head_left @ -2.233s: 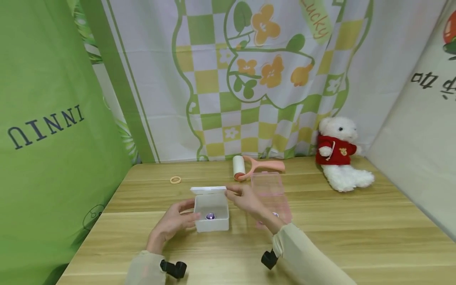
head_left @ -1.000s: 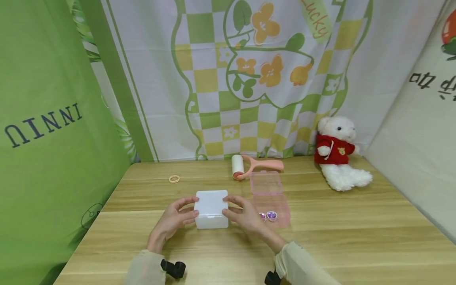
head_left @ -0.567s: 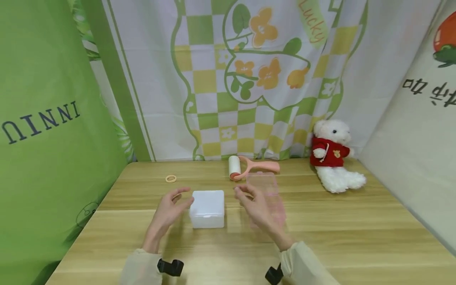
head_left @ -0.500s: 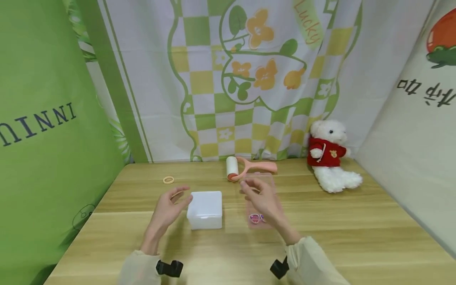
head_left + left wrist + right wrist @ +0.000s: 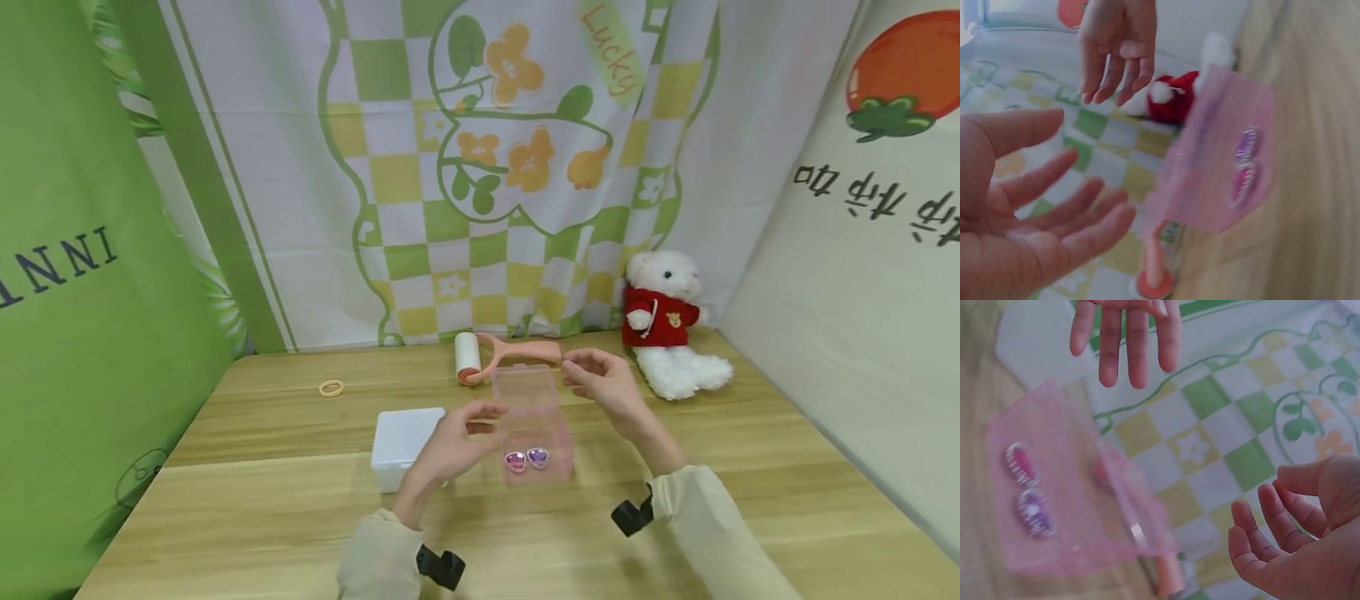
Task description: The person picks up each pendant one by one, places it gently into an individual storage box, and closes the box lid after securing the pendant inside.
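Observation:
My left hand (image 5: 456, 443) is raised between the white box and the pink case, its fingers loosely spread and nothing in them. The right hand (image 5: 611, 393), also holding nothing, hovers to the right of the case with relaxed fingers. The translucent pink case (image 5: 557, 468) lies with its lid (image 5: 525, 390) folded back. Inside it sit a pink gem (image 5: 515, 462) and a purple gem (image 5: 537, 457), both with sparkling rims, clear also in the right wrist view. The white box (image 5: 405, 437) has its lid down; my left hand hides part of its right side.
A lint roller (image 5: 510, 352) with a pink handle lies behind the case. An orange-yellow ring (image 5: 331, 388) is at the back left of the wooden table (image 5: 247, 475). A white plush bear (image 5: 663, 321) in a red top sits against the curtain at the back right.
The white box's lid was brought down over a purple gem, and both hands let go of the box. They have since moved right, toward the pink case; the head view has also shifted right.

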A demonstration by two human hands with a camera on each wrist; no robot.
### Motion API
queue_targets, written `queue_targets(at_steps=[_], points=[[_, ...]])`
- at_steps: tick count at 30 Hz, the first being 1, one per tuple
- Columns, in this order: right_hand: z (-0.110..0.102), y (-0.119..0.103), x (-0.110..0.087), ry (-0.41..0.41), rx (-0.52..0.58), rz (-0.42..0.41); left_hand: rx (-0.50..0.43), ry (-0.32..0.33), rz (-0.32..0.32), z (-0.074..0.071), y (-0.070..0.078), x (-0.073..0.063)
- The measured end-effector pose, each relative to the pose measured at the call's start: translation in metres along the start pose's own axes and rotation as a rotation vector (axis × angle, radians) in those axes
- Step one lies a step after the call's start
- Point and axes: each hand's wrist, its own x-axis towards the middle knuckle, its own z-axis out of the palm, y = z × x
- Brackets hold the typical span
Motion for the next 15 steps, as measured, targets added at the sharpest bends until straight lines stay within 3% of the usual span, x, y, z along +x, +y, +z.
queue_targets(at_steps=[7,11,15], points=[[0.004,0.043,0.005,0.025,0.011,0.154,0.015,0.192,-0.135,0.023,-0.025,0.010],[0.003,0.057,0.008,0.070,0.029,0.201,-0.011,0.175,-0.225,0.031,-0.032,0.011],[0.004,0.063,0.014,0.051,0.034,0.217,-0.060,0.127,-0.273,0.037,-0.035,0.013]])
